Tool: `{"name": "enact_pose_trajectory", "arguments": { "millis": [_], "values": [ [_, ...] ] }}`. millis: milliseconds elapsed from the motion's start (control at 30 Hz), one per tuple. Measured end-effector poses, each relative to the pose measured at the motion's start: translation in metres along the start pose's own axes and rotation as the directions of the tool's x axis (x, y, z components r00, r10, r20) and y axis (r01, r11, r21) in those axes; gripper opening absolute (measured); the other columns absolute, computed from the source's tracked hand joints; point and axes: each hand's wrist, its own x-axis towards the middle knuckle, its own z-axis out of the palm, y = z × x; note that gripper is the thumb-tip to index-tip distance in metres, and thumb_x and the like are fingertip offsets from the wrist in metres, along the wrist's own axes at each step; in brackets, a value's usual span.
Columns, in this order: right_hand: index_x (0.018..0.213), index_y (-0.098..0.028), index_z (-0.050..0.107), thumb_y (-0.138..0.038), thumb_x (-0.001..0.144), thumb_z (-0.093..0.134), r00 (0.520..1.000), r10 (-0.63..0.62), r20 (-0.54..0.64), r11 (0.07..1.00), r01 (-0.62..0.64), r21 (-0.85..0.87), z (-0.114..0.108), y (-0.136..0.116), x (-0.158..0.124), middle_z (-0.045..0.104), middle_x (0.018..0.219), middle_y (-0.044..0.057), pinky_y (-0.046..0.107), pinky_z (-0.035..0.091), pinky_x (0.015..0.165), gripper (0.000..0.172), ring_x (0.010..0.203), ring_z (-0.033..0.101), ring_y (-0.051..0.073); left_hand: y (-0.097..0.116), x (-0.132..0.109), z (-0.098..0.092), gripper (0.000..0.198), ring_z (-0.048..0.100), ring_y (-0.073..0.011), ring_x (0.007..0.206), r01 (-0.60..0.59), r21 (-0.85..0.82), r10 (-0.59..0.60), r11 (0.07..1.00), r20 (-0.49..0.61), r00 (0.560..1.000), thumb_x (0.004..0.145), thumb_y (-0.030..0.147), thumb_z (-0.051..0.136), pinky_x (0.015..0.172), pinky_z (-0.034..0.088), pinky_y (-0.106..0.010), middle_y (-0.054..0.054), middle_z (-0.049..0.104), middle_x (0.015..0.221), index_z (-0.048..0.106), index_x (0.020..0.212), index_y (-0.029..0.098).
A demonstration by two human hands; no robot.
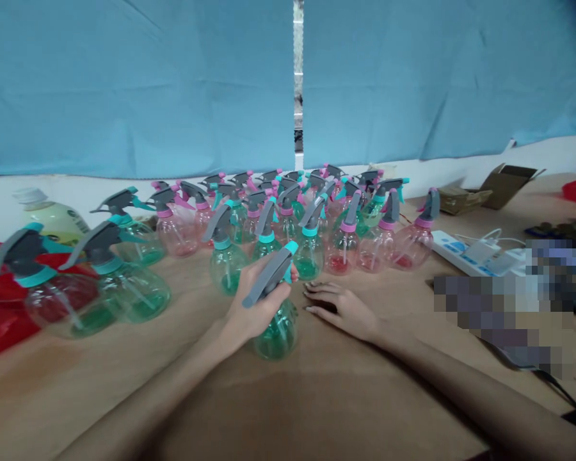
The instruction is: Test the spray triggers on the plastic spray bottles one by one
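Observation:
My left hand (259, 301) is wrapped round the neck of a green spray bottle (276, 334) with a grey and teal trigger head, its nozzle pointing away from me. Part of the trigger is hidden by the fingers. Just to the right, my right hand (343, 310) rests on the table with its fingers stretched out, holding nothing. Close beyond both hands stand another green spray bottle (310, 253) and a pink spray bottle (340, 253). Green or red liquid shows low in several of the clear bottles.
Rows of spray bottles fill the back of the brown table (211, 410). More green bottles (139, 294) stand at left, near a red bag (0, 320) and a large capped bottle (52, 218). A power strip (461, 253) and an open cardboard box (506, 186) lie at right.

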Motion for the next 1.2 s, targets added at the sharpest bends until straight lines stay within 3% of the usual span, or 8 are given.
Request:
{"name": "enact_pose_trajectory", "arguments": {
  "millis": [167,400,1200],
  "values": [
    [0.118,-0.023,0.059,-0.038,0.089,0.049,1.0,0.003,0.005,1.0,-0.003,0.012,-0.0004,-0.0007,-0.0002,0.062,0.119,0.007,0.043,0.041,0.1,0.034,0.117,0.051,0.02,-0.0052,-0.0003,0.0009,0.013,0.056,-0.0163,0.071,0.024,-0.039,-0.023,0.999,0.018,1.0,0.074,0.02,0.047,0.072,0.046,-0.03,0.0,0.06,0.077,0.058,0.082,0.021],
    [0.118,-0.022,0.059,-0.038,0.089,0.049,1.0,0.002,0.006,1.0,-0.002,0.013,-0.0002,0.0011,-0.0007,0.062,0.119,0.006,0.042,0.041,0.1,0.034,0.117,0.051,0.02,-0.0062,-0.0016,0.0037,0.031,0.058,-0.0162,0.074,0.074,-0.095,-0.075,0.993,-0.01,0.997,0.075,0.019,0.05,0.07,0.047,-0.029,-0.001,0.062,0.087,0.058,0.105,0.024],
    [0.118,-0.021,0.059,-0.037,0.089,0.049,1.0,-0.003,0.011,1.0,0.003,0.015,0.0008,0.0037,-0.0018,0.061,0.121,0.007,0.041,0.041,0.1,0.034,0.117,0.051,0.02,-0.0053,-0.0015,0.0057,0.028,0.058,-0.015,0.066,0.081,-0.126,-0.084,0.989,-0.021,0.996,0.078,0.021,0.051,0.064,0.047,-0.028,0.001,0.059,0.077,0.059,0.104,0.023]
  ]
}}
